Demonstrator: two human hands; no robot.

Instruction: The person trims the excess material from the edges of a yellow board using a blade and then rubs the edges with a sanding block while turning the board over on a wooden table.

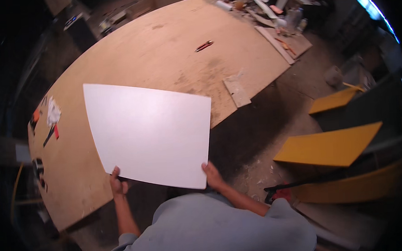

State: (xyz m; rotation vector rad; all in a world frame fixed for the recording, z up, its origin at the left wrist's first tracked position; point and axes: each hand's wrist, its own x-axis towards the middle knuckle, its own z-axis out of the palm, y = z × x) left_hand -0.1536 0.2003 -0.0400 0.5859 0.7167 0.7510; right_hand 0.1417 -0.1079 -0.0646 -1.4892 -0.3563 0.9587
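A large white flat panel is held in front of me, over the near edge of a wooden worktable. My left hand grips its near left corner, with the thumb on the upper face. At the near right edge my right hand is closed on the panel, its thumb also on top. The fingers under the panel are hidden. Whether the panel's far part rests on the table or hangs above it, I cannot tell.
A red utility knife lies on the table, with a small wood offcut at its right edge. A white rag and tools lie at left. Bottles and clutter fill the far right corner. Yellow panels stand on the right.
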